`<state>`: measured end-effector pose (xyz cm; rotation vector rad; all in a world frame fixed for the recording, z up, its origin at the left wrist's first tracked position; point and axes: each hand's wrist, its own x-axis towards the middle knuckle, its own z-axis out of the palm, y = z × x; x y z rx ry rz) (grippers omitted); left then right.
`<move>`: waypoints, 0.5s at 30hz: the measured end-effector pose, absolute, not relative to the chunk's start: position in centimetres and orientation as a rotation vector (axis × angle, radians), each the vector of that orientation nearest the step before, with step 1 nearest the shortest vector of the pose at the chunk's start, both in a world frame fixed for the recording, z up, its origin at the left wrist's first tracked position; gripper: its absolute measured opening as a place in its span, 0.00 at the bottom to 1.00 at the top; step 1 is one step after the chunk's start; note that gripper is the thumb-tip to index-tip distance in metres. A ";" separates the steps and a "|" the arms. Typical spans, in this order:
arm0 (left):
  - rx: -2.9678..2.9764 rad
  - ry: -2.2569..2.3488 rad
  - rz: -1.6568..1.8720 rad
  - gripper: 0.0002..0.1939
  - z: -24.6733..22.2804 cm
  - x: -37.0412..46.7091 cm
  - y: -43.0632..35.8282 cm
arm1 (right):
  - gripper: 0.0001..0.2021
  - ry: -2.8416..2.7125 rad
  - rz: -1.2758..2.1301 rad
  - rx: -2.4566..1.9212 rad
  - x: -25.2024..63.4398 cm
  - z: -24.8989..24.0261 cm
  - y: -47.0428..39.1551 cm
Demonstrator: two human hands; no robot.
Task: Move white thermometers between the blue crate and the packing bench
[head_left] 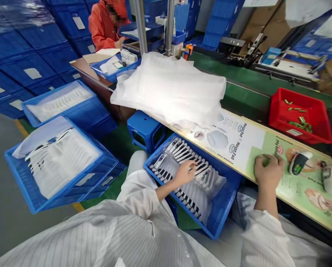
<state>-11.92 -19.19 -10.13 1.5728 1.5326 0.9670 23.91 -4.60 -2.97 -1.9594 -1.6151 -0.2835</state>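
My left hand (186,172) is over a blue bin (224,213) in front of me, its fingers drawn together at a row of white-and-black handheld devices (179,150). What its fingertips hold, if anything, is hidden. One device (160,160) lies apart at the bin's left end. My right hand (269,170) rests at the near edge of the printed green mat, fingers bent, with a gap between thumb and forefinger. To its right lies a device with a dark, green-showing side (298,163). Farther right is another white device (330,180).
A red bin (316,107) holds several green batteries (301,125). White foam sheets (168,81) cover the table's left part. Blue bins (95,178) of devices and a blue stool (145,128) stand to the left. A person in orange (100,27) sits beyond.
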 end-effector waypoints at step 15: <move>1.658 2.065 0.095 0.26 -15.9 -26.3 -15.2 | 0.18 -1.651 -0.242 -1.890 24.3 -2.7 -4.0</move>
